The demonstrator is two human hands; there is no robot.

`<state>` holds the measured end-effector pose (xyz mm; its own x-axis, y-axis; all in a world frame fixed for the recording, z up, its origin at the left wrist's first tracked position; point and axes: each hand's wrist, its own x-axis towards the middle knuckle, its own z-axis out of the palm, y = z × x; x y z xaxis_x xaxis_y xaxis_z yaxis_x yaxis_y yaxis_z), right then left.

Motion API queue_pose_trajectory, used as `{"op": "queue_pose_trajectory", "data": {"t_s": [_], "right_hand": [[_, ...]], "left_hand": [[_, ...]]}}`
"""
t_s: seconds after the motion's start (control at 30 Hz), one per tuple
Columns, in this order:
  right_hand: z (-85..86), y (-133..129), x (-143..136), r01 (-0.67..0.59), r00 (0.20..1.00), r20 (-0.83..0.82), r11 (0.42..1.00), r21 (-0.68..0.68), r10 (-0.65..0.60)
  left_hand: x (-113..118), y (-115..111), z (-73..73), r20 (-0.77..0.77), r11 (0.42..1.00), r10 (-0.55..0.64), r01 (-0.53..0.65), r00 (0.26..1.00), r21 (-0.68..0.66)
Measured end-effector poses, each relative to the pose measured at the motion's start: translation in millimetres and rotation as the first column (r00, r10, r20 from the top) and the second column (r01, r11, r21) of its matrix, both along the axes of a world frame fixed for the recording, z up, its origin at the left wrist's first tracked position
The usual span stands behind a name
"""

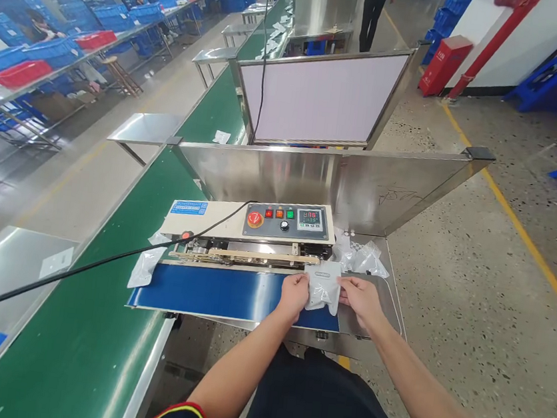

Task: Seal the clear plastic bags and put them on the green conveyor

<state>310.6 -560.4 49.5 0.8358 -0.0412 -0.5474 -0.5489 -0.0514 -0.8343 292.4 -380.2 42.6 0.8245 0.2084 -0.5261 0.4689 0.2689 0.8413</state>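
Note:
A small white plastic bag (323, 288) is stretched between my hands at the right end of the sealing machine (216, 222). My left hand (294, 292) pinches its left edge, and my right hand (359, 299) pinches its right edge. The bag's top edge lies against the machine's sealing slot, with its lower part over the blue belt (218, 293). Another white bag (146, 266) sits at the belt's far left end, partly over the green conveyor. More clear bags (369, 258) lie just behind my right hand, beside the machine.
The long green conveyor (62, 345) runs along the left. A metal partition (273, 171) stands behind the machine. A black cable (100, 269) crosses in front of the machine from the left. A person (374, 12) stands far off, beyond a white panel (321, 96).

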Motion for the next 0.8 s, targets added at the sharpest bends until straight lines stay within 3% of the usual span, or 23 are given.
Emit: {"op": "queue_pose_trajectory", "data": {"t_s": [0.07, 0.13, 0.2, 0.27, 0.33, 0.4, 0.5, 0.57, 0.6, 0.63, 0.7, 0.8], "right_hand": [[-2.6, 6.2, 4.7, -0.096, 0.995, 0.004, 0.995, -0.024, 0.096], [-1.8, -6.8, 16.4, -0.18, 0.983, 0.019, 0.98, -0.09, 0.182], [1.5, -41.0, 37.0, -0.222, 0.97, 0.048, 0.952, -0.211, 0.237], [4.5, -87.5, 62.6, -0.223, 0.958, 0.091, 0.905, -0.363, 0.273], [3.1, -130.6, 85.2, -0.245, 0.925, 0.138, 0.835, -0.492, 0.353], [-6.2, -157.8, 97.2, -0.315, 0.869, 0.157, 0.769, -0.556, 0.469], [-33.9, -166.2, 93.8, -0.462, 0.688, 0.172, 0.608, -0.645, 0.705], [-52.9, -161.7, 87.5, -0.484, 0.569, 0.182, 0.506, -0.714, 0.802], [-59.9, -160.0, 86.5, -0.468, 0.544, 0.192, 0.486, -0.739, 0.817], [-64.4, -159.7, 87.5, -0.435, 0.556, 0.209, 0.496, -0.752, 0.804], [-64.8, -163.3, 94.3, -0.318, 0.643, 0.271, 0.571, -0.757, 0.717], [-43.7, -168.4, 101.8, -0.059, 0.748, 0.407, 0.664, -0.746, 0.524]], "left_hand": [[-5.9, 16.9, 1.7, 0.024, 1.0, 0.001, -0.001, 1.0, 0.006], [-16.1, 34.9, 7.2, 0.051, 0.999, 0.005, -0.007, 0.999, 0.044], [-31.2, 52.3, 16.4, 0.077, 0.986, 0.081, -0.091, 0.994, 0.141], [-50.3, 66.5, 26.8, 0.112, 0.937, 0.209, -0.232, 0.971, 0.262], [-70.2, 74.8, 35.6, 0.153, 0.877, 0.304, -0.339, 0.94, 0.341], [-87.3, 75.6, 40.6, 0.173, 0.851, 0.335, -0.376, 0.926, 0.366], [-102.8, 64.7, 41.5, 0.192, 0.837, 0.354, -0.402, 0.915, 0.372], [-106.7, 54.0, 39.9, 0.204, 0.829, 0.361, -0.414, 0.91, 0.377], [-107.2, 48.8, 39.4, 0.207, 0.828, 0.36, -0.414, 0.91, 0.378], [-106.8, 43.8, 39.6, 0.209, 0.831, 0.353, -0.408, 0.912, 0.377], [-102.8, 33.9, 42.2, 0.22, 0.849, 0.311, -0.375, 0.924, 0.373], [-86.6, 15.1, 52.0, 0.282, 0.868, 0.158, -0.269, 0.946, 0.417]]}}
